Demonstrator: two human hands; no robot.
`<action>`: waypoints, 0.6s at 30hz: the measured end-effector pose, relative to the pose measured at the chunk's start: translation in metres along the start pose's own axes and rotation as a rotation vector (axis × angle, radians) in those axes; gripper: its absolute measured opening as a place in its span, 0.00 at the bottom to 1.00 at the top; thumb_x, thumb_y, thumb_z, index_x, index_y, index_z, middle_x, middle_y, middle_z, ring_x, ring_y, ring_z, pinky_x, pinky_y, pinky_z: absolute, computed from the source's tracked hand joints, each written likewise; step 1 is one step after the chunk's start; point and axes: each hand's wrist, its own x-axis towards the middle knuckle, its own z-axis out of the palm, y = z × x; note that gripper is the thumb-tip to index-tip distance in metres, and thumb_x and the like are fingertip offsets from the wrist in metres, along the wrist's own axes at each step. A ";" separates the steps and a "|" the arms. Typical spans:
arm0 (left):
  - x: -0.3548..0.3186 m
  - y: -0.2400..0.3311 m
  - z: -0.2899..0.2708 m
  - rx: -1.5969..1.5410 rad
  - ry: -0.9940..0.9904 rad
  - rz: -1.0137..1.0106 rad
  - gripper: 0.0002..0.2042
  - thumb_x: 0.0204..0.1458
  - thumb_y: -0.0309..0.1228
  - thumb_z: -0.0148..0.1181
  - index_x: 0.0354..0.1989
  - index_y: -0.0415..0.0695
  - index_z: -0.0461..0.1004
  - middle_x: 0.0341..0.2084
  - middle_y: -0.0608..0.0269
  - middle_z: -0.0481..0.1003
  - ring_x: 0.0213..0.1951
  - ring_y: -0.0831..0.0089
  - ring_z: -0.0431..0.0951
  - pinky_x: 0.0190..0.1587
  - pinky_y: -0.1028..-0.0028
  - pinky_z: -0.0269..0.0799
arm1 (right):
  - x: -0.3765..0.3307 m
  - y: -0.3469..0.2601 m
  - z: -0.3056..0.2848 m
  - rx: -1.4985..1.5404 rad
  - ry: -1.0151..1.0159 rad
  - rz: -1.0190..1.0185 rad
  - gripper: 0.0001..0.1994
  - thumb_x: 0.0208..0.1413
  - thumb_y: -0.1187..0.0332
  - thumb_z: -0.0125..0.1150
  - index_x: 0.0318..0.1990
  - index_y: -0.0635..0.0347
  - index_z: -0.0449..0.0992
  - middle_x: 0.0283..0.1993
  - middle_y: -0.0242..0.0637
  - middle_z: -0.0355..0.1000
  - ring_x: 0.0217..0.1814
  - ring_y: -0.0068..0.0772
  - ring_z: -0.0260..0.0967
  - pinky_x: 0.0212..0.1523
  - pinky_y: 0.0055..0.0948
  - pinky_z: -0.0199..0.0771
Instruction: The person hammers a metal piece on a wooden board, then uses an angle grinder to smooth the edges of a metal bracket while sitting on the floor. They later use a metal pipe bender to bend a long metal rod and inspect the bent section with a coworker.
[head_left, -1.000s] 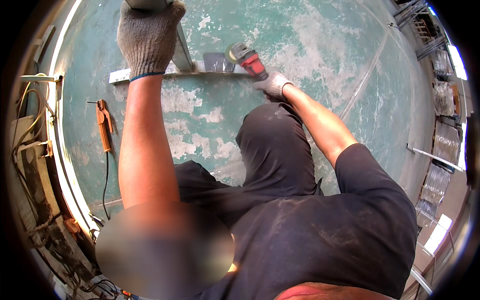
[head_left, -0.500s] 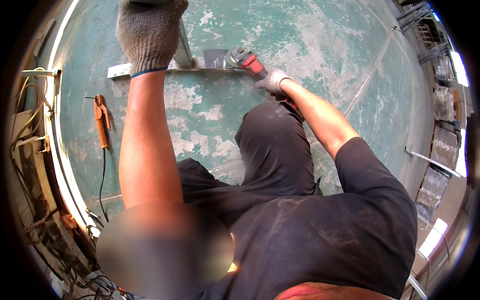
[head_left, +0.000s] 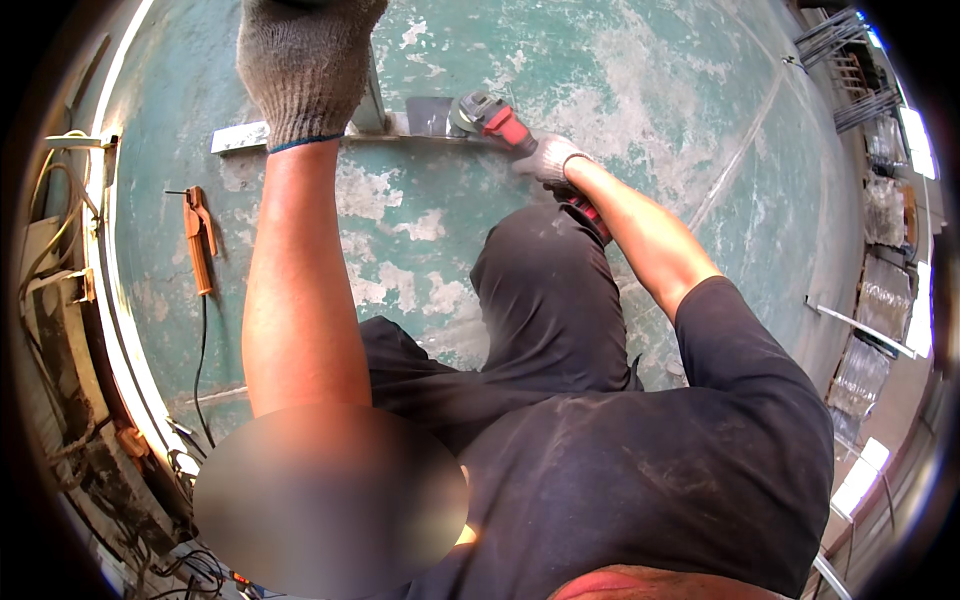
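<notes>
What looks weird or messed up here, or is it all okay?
The green floor looks damaged: it's worn away in ragged pale patches, including a big one past the grinder in the right hand. An orange clamp lies on it at the left, but I can't tell whether that's out of place.

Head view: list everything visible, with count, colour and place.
angle grinder: 1, red and grey, upper centre
metal bar: 1, silver-grey, on floor, upper left-centre
metal post: 1, grey, meeting the bar
flat plate: 1, dark grey, at the bar
welding electrode holder: 1, orange, floor, left
holder cable: 1, black, below holder
plastic-wrapped bundles: several, clear, right edge
pale bar: 1, whitish, right
floor: 1, worn green
trousers: 1 pair, dark, centre
shirt: 1, dark, lower right
left hand: 1, grey-brown glove, top edge, fingers out of view
right hand: 1, whitish glove, gripping grinder
</notes>
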 end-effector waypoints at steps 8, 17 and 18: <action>0.004 0.006 0.002 0.051 -0.011 0.004 0.21 0.53 0.32 0.74 0.50 0.30 0.78 0.38 0.38 0.84 0.44 0.46 0.89 0.46 0.54 0.83 | 0.017 0.015 0.005 -0.040 -0.004 0.050 0.28 0.49 0.48 0.76 0.52 0.58 0.84 0.32 0.40 0.82 0.31 0.37 0.80 0.37 0.43 0.81; 0.002 0.003 0.004 0.032 0.045 0.014 0.18 0.53 0.31 0.74 0.47 0.31 0.79 0.36 0.39 0.85 0.43 0.45 0.89 0.46 0.54 0.83 | -0.020 0.002 0.006 0.264 0.037 0.008 0.27 0.50 0.50 0.79 0.51 0.60 0.82 0.34 0.38 0.83 0.28 0.32 0.80 0.35 0.36 0.82; 0.007 -0.008 0.001 0.014 -0.005 0.115 0.22 0.52 0.38 0.76 0.48 0.33 0.81 0.39 0.42 0.86 0.45 0.47 0.88 0.49 0.55 0.82 | -0.022 0.003 0.008 0.316 0.052 -0.023 0.27 0.50 0.50 0.79 0.50 0.61 0.82 0.34 0.37 0.83 0.29 0.31 0.81 0.35 0.36 0.82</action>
